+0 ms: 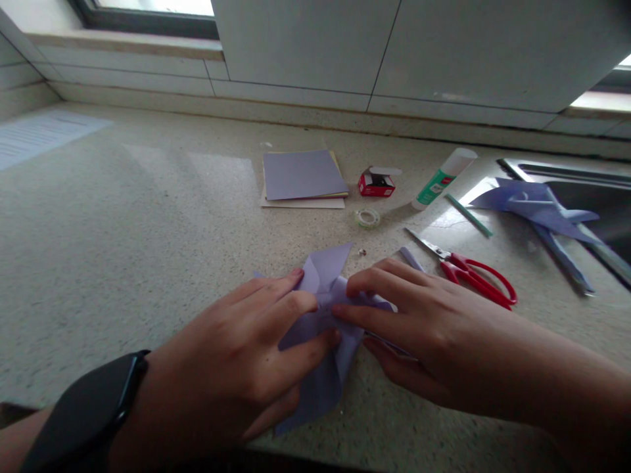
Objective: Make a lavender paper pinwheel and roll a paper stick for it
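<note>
Both hands are working on a folded purple paper [321, 381], which is lying on the speckled worktop [172, 263] at the near edge of the view, directly between them. The left hand [261, 348], with a black watch [89, 401] on its wrist, is resting spread fingers on the paper, the thumb and forefinger reaching toward its middle; whether that grip is pinching or only pressing, I cannot tell. The right hand [424, 322] is grasping the other side of the paper, its fingertips touching near the middle and its thumb staying lower, by the edge. A pointed flap [329, 264] is sticking out beyond the fingers. Just past the right hand, a purple strip [410, 257] is lying beside red-handled scissors [456, 263], whose blades are pointing away to the left. Farther back, a stack of paper [303, 174] is lying near a small red box [376, 186], with a roll of tape [359, 217] in front of the box. A glue stick [438, 187] is standing near a green strip [469, 215]. To the right, another folded purple piece [530, 205] is overlapping the edge of the sink [566, 172]. At far left, a printed sheet [46, 135] is lying flat.
</note>
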The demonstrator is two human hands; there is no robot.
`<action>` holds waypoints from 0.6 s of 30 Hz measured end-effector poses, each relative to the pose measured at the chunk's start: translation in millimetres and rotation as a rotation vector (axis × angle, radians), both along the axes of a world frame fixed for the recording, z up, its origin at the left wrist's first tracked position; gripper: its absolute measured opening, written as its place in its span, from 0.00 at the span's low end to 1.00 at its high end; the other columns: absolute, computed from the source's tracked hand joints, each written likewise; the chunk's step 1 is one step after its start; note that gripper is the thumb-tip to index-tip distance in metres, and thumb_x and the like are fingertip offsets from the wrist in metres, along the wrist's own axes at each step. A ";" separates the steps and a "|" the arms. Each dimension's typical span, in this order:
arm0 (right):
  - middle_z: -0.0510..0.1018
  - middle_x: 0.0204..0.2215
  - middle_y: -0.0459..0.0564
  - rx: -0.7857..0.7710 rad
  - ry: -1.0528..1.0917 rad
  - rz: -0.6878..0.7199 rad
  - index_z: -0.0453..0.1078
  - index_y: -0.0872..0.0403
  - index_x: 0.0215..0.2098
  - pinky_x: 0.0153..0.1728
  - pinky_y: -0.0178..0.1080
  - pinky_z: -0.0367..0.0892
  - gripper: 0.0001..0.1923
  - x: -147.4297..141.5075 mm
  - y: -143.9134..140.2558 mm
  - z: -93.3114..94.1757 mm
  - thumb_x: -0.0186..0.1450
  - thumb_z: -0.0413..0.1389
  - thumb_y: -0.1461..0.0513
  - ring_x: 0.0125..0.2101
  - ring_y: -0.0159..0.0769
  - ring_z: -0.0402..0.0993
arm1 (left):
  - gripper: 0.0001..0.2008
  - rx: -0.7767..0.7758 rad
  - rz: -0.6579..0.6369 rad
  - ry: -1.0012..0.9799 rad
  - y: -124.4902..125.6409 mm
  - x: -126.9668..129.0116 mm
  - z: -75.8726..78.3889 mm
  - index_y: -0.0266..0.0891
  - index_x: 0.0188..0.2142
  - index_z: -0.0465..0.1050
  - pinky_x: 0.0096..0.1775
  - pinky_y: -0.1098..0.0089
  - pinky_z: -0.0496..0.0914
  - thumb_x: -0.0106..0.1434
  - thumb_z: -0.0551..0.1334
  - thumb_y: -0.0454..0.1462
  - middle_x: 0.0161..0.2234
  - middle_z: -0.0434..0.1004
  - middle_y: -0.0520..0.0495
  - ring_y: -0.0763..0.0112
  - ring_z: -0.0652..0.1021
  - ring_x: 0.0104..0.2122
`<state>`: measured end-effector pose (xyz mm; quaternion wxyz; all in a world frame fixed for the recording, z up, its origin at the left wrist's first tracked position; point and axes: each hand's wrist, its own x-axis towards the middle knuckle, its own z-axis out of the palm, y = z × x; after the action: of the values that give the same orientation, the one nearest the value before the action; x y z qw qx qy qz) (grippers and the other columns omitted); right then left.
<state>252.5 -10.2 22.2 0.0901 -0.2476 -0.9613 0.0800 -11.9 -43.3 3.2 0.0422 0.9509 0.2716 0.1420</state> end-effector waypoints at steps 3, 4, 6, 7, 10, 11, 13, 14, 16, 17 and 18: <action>0.75 0.45 0.56 -0.004 -0.007 0.003 0.73 0.52 0.55 0.44 0.48 0.73 0.18 0.4 -0.4 0.4 0.68 0.55 0.64 0.44 0.45 0.71 | 0.19 0.004 0.006 -0.006 -0.1 -0.4 -0.6 0.40 0.55 0.73 0.54 0.43 0.73 0.65 0.60 0.34 0.52 0.72 0.38 0.48 0.73 0.54; 0.75 0.46 0.56 -0.007 -0.010 0.003 0.73 0.52 0.55 0.44 0.48 0.73 0.18 0.6 -0.4 0.6 0.68 0.55 0.64 0.45 0.45 0.71 | 0.18 0.005 0.009 -0.009 -0.1 -0.5 -0.7 0.41 0.55 0.73 0.54 0.43 0.74 0.65 0.60 0.34 0.52 0.72 0.38 0.48 0.73 0.54; 0.75 0.47 0.56 -0.021 -0.014 0.003 0.73 0.52 0.56 0.44 0.49 0.73 0.18 0.7 -0.3 0.7 0.68 0.55 0.64 0.45 0.46 0.71 | 0.18 0.014 0.007 -0.016 0.0 -0.8 -0.9 0.41 0.55 0.74 0.53 0.43 0.74 0.65 0.60 0.34 0.52 0.73 0.37 0.48 0.74 0.54; 0.75 0.47 0.55 -0.031 -0.015 0.003 0.73 0.52 0.56 0.45 0.49 0.73 0.19 0.5 -0.2 0.6 0.67 0.56 0.64 0.46 0.46 0.71 | 0.18 0.019 0.006 -0.018 0.1 -0.9 -1.0 0.40 0.55 0.74 0.52 0.43 0.75 0.65 0.60 0.34 0.52 0.73 0.37 0.47 0.74 0.54; 0.75 0.48 0.54 -0.059 -0.019 -0.010 0.72 0.50 0.57 0.47 0.51 0.72 0.19 -0.6 0.1 0.0 0.67 0.56 0.64 0.47 0.46 0.70 | 0.17 0.023 -0.004 -0.017 0.4 -1.0 -1.1 0.40 0.55 0.74 0.52 0.43 0.75 0.66 0.59 0.34 0.52 0.73 0.36 0.46 0.74 0.54; 0.75 0.48 0.54 -0.061 -0.018 -0.014 0.72 0.50 0.57 0.47 0.51 0.72 0.20 -1.0 0.0 -0.2 0.67 0.56 0.64 0.48 0.46 0.70 | 0.17 0.023 -0.002 -0.011 0.4 -0.9 -1.2 0.40 0.55 0.74 0.52 0.43 0.75 0.66 0.59 0.34 0.52 0.73 0.36 0.46 0.74 0.54; 0.75 0.49 0.54 -0.059 -0.014 -0.025 0.72 0.50 0.57 0.48 0.51 0.71 0.20 -1.7 -0.6 -0.3 0.67 0.56 0.65 0.48 0.47 0.70 | 0.17 0.026 0.005 -0.004 0.5 -0.6 -1.3 0.40 0.55 0.74 0.53 0.43 0.75 0.66 0.59 0.34 0.52 0.73 0.36 0.46 0.73 0.55; 0.75 0.49 0.55 -0.060 -0.014 -0.028 0.72 0.51 0.57 0.48 0.51 0.71 0.20 -1.9 -1.1 -0.3 0.67 0.56 0.65 0.49 0.47 0.69 | 0.17 0.029 0.008 -0.002 0.4 -0.4 -1.3 0.41 0.54 0.74 0.53 0.44 0.74 0.66 0.60 0.34 0.52 0.73 0.37 0.46 0.74 0.55; 0.75 0.50 0.55 -0.063 -0.017 -0.030 0.71 0.51 0.58 0.48 0.52 0.71 0.20 -1.9 -1.9 -0.3 0.67 0.55 0.65 0.49 0.47 0.69 | 0.17 0.035 0.008 -0.001 0.1 -0.3 -1.0 0.41 0.54 0.74 0.53 0.44 0.74 0.66 0.60 0.34 0.51 0.74 0.37 0.47 0.74 0.54; 0.75 0.50 0.54 -0.065 -0.018 -0.029 0.71 0.51 0.58 0.49 0.52 0.71 0.20 -1.8 -2.3 -0.3 0.68 0.55 0.65 0.50 0.48 0.68 | 0.17 0.035 0.007 -0.002 -0.2 -0.4 -0.7 0.40 0.54 0.74 0.53 0.44 0.74 0.66 0.60 0.34 0.52 0.74 0.37 0.47 0.74 0.54; 0.75 0.50 0.54 -0.070 -0.023 -0.029 0.71 0.51 0.58 0.49 0.53 0.70 0.20 -1.7 -2.4 -0.4 0.68 0.55 0.65 0.50 0.48 0.68 | 0.17 0.033 0.006 0.000 -0.4 -0.4 -0.4 0.40 0.54 0.74 0.53 0.44 0.74 0.66 0.60 0.34 0.52 0.73 0.36 0.47 0.74 0.54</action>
<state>250.8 -12.6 21.9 0.0717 -0.2653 -0.9552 0.1096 -12.4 -43.7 2.9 0.0262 0.9506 0.2723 0.1468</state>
